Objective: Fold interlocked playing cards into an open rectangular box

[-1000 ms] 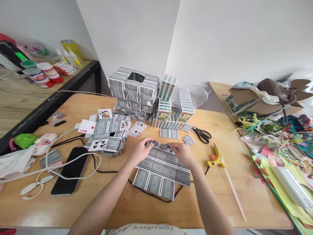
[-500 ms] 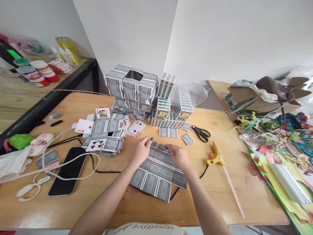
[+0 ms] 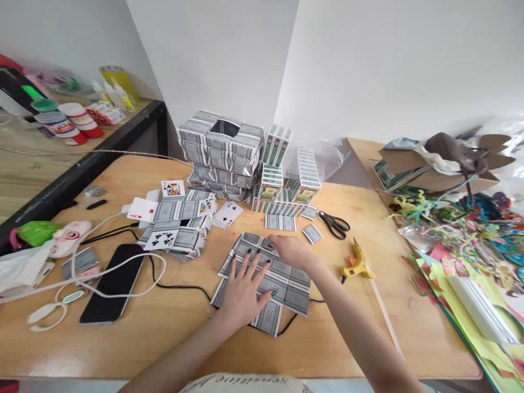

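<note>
A flat panel of joined playing cards (image 3: 268, 318), grey patterned backs up, lies on the table in front of me. My left hand (image 3: 241, 289) rests on its left part, palm down with fingers spread. At the panel's far edge, my right hand (image 3: 289, 251) has its fingers bent and closed on the cards; the fingertips are partly hidden. Beyond the panel lie a loose pair of card backs (image 3: 280, 222) and a single card piece (image 3: 313, 233).
Black scissors (image 3: 334, 224) and a yellow glue gun (image 3: 357, 265) lie to the right. Behind stand a box built of cards (image 3: 221, 147) and stacked card packs (image 3: 308, 180). A smaller card structure (image 3: 180, 218), a phone (image 3: 110, 286) and cables are at left.
My left hand has left the panel's far edge, moved nearer to me and spread flat on the cards. My right hand has shifted slightly left along the far edge.
</note>
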`<act>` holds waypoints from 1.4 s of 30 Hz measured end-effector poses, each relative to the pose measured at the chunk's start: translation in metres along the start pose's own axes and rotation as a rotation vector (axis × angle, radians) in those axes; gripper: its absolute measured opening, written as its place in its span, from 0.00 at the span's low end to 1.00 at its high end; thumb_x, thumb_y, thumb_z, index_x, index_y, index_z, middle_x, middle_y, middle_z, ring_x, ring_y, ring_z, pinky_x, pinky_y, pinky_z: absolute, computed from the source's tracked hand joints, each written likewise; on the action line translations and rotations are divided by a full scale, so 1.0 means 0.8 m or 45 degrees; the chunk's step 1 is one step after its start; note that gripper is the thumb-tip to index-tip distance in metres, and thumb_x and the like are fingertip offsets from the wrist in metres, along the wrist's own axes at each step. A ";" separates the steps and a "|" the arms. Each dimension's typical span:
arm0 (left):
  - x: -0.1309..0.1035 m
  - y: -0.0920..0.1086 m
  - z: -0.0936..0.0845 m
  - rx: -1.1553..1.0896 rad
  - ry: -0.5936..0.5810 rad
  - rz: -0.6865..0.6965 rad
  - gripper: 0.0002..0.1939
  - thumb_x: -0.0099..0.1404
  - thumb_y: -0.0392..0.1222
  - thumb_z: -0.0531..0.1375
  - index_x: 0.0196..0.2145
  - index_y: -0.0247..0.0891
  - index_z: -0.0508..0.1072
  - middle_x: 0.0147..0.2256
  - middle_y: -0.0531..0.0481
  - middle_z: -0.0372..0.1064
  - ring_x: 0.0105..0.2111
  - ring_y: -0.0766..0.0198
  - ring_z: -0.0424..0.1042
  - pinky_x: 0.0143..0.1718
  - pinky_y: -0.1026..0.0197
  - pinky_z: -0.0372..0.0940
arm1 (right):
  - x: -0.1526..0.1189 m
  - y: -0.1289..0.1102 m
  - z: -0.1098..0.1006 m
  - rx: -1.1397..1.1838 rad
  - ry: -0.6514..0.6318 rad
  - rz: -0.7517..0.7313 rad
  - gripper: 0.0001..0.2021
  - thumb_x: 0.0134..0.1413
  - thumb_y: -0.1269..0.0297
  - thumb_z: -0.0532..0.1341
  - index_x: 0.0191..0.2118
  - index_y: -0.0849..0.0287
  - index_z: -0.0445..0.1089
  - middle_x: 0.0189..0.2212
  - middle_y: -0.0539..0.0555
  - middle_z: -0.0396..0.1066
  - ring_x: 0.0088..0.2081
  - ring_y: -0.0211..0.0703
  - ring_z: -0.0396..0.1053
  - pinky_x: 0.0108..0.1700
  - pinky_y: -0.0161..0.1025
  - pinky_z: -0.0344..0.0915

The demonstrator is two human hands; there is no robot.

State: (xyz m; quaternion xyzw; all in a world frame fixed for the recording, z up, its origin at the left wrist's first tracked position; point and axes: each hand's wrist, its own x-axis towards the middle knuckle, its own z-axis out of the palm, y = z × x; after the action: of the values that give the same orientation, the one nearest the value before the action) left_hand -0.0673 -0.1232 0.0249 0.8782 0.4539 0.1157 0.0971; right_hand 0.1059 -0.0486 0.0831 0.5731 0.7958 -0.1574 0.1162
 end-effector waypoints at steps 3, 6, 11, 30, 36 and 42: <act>0.002 -0.005 0.002 0.017 -0.010 0.006 0.31 0.58 0.54 0.52 0.57 0.45 0.53 0.60 0.47 0.43 0.59 0.48 0.41 0.57 0.40 0.38 | 0.007 0.005 0.006 -0.032 0.019 -0.091 0.11 0.58 0.67 0.46 0.43 0.58 0.61 0.34 0.55 0.71 0.35 0.45 0.68 0.30 0.34 0.53; 0.004 -0.005 0.000 0.018 -0.005 0.000 0.30 0.59 0.54 0.51 0.57 0.45 0.53 0.60 0.47 0.44 0.59 0.48 0.42 0.57 0.40 0.39 | 0.009 0.008 0.012 -0.016 0.031 -0.095 0.10 0.57 0.68 0.47 0.41 0.58 0.62 0.34 0.55 0.71 0.35 0.44 0.68 0.29 0.34 0.52; 0.003 -0.002 0.000 0.013 0.018 -0.013 0.30 0.58 0.56 0.51 0.57 0.46 0.54 0.60 0.48 0.45 0.59 0.48 0.43 0.57 0.41 0.40 | 0.009 0.008 0.013 0.048 0.040 -0.092 0.08 0.56 0.69 0.48 0.38 0.58 0.62 0.36 0.55 0.71 0.38 0.43 0.67 0.32 0.33 0.53; 0.004 -0.002 0.000 0.005 0.025 -0.020 0.28 0.59 0.55 0.51 0.56 0.45 0.57 0.58 0.47 0.49 0.59 0.48 0.43 0.57 0.40 0.38 | 0.031 -0.039 0.007 0.098 0.155 0.003 0.09 0.55 0.67 0.49 0.41 0.60 0.61 0.39 0.57 0.67 0.40 0.44 0.66 0.35 0.35 0.59; 0.003 -0.005 0.001 -0.018 0.029 -0.034 0.28 0.59 0.57 0.50 0.54 0.45 0.60 0.57 0.47 0.53 0.59 0.48 0.43 0.57 0.41 0.39 | 0.047 -0.061 0.005 0.012 0.099 -0.017 0.12 0.50 0.77 0.50 0.41 0.61 0.60 0.40 0.59 0.66 0.42 0.44 0.65 0.37 0.35 0.60; 0.004 -0.007 0.002 -0.023 -0.005 -0.035 0.29 0.59 0.58 0.48 0.55 0.45 0.58 0.57 0.47 0.52 0.59 0.48 0.41 0.57 0.41 0.38 | 0.057 -0.050 0.011 0.057 0.053 -0.075 0.10 0.49 0.76 0.51 0.39 0.63 0.62 0.39 0.59 0.67 0.42 0.43 0.65 0.40 0.35 0.60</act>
State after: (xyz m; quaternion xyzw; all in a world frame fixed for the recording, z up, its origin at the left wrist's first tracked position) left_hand -0.0691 -0.1178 0.0222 0.8711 0.4647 0.1169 0.1077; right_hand 0.0536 -0.0243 0.0629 0.5550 0.8108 -0.1667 0.0821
